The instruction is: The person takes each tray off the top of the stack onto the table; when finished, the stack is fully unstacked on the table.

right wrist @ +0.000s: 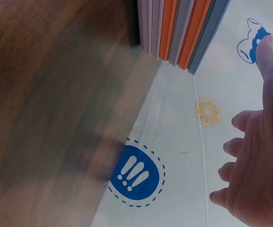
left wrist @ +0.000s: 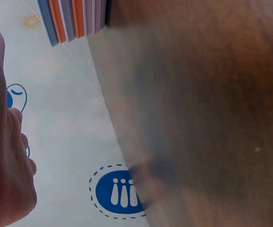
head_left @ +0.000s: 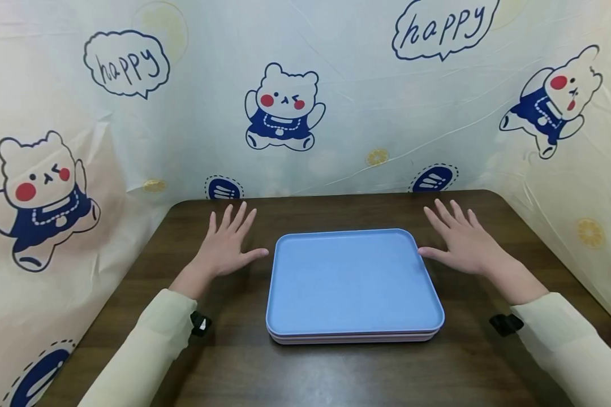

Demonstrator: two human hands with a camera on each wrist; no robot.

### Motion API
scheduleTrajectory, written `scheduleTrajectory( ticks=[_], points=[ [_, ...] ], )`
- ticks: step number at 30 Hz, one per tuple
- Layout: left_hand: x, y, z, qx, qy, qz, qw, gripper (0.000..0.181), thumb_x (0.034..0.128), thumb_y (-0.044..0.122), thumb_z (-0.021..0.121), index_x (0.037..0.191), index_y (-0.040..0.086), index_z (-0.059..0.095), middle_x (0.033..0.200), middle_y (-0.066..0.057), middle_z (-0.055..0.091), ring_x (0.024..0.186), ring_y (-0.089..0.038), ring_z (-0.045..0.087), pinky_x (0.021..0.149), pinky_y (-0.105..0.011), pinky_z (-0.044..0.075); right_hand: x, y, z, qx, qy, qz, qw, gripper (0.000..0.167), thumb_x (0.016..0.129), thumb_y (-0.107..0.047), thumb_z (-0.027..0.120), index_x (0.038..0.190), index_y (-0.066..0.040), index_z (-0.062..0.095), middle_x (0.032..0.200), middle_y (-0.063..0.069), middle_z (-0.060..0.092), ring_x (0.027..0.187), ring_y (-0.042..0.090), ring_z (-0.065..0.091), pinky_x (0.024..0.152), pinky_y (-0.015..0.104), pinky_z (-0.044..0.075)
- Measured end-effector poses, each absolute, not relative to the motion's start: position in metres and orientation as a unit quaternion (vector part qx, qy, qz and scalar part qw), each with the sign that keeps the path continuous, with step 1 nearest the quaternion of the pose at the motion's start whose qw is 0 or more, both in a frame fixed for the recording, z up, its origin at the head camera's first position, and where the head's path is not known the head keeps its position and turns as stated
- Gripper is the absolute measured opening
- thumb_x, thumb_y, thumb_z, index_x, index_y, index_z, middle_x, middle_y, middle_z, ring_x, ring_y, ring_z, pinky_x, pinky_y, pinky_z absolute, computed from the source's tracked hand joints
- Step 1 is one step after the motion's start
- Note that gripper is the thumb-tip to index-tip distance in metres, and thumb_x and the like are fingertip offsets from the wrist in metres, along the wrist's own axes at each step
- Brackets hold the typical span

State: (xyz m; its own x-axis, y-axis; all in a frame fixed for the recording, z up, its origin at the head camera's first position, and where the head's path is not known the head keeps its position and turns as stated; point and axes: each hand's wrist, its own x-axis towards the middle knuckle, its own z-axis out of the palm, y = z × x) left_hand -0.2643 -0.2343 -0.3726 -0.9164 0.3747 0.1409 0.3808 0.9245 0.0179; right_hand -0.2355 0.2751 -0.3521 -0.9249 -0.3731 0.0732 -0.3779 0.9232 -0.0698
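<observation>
A stack of rectangular trays lies on the table, with a light blue tray [head_left: 353,282] on top. In the wrist views the stack's side shows layered edges in blue-grey, orange and pale mauve [left wrist: 75,19]. My left hand [head_left: 226,243] hovers to the left of the stack, fingers spread and holding nothing. On the other side, my right hand [head_left: 465,243] is spread too, its thumb tip close to the blue tray's right edge; whether it touches cannot be told. The right wrist view shows the stack [right wrist: 174,33] apart from most of that hand.
The dark brown wooden table [head_left: 356,373] has rounded far corners. Behind and beside it hangs a pale curtain [head_left: 198,113] printed with cartoon bears, "happy" bubbles and orange slices. Small black devices [head_left: 201,323] sit on both wrists by the cream sleeves.
</observation>
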Motion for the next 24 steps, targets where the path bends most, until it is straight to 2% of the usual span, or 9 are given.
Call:
scheduleTrajectory(
  ticks=[4, 9, 16, 20, 24],
  points=[
    [-0.258, -0.236, -0.377, -0.197, -0.977, -0.060, 0.048, 0.099, 0.0863, 0.071, 0.049, 0.157, 0.015, 0.008, 0.162, -0.012, -0.005, 0.145, -0.040, -0.006, 0.108, -0.065, -0.010, -0.231, 0.277, -0.353, 0.203, -0.977, 0.062, 0.023, 0.096, 0.089, -0.064, 0.053, 0.155, -0.004, 0.017, 0.157, 0.027, 0.008, 0.141, 0.052, 0.002, 0.107, 0.069, 0.004],
    [-0.248, -0.236, -0.382, -0.194, -0.974, -0.118, 0.015, 0.099, 0.0874, 0.073, 0.045, 0.157, 0.018, 0.001, 0.161, -0.010, -0.008, 0.145, -0.039, -0.004, 0.109, -0.065, -0.004, -0.224, 0.280, -0.355, 0.222, -0.971, 0.093, 0.007, 0.093, 0.091, -0.061, 0.054, 0.155, -0.005, 0.016, 0.158, 0.025, 0.010, 0.141, 0.051, 0.007, 0.108, 0.067, 0.008],
    [-0.233, -0.233, -0.386, -0.191, -0.937, -0.288, -0.038, 0.093, 0.0926, 0.061, 0.051, 0.157, 0.020, -0.003, 0.162, -0.004, -0.008, 0.147, -0.031, 0.003, 0.111, -0.061, 0.011, -0.209, 0.280, -0.357, 0.226, -0.961, 0.162, 0.000, 0.081, 0.094, -0.055, 0.054, 0.153, -0.005, 0.027, 0.153, 0.023, 0.030, 0.136, 0.044, 0.032, 0.105, 0.062, 0.029],
    [-0.227, -0.231, -0.391, -0.193, -0.918, -0.342, -0.055, 0.093, 0.0934, 0.054, 0.056, 0.157, 0.016, 0.001, 0.162, -0.008, -0.001, 0.145, -0.033, 0.012, 0.111, -0.057, 0.021, -0.205, 0.280, -0.362, 0.242, -0.948, 0.209, 0.010, 0.072, 0.097, -0.045, 0.056, 0.149, -0.001, 0.035, 0.146, 0.023, 0.041, 0.130, 0.042, 0.043, 0.100, 0.059, 0.038],
    [-0.223, -0.228, -0.395, -0.180, -0.897, -0.397, -0.075, 0.088, 0.0938, 0.047, 0.060, 0.157, 0.013, 0.009, 0.159, -0.016, 0.016, 0.140, -0.038, 0.029, 0.106, -0.056, 0.030, -0.202, 0.281, -0.369, 0.238, -0.934, 0.265, 0.010, 0.065, 0.097, -0.037, 0.059, 0.145, 0.002, 0.040, 0.137, 0.024, 0.052, 0.117, 0.040, 0.056, 0.089, 0.055, 0.048]
  ],
)
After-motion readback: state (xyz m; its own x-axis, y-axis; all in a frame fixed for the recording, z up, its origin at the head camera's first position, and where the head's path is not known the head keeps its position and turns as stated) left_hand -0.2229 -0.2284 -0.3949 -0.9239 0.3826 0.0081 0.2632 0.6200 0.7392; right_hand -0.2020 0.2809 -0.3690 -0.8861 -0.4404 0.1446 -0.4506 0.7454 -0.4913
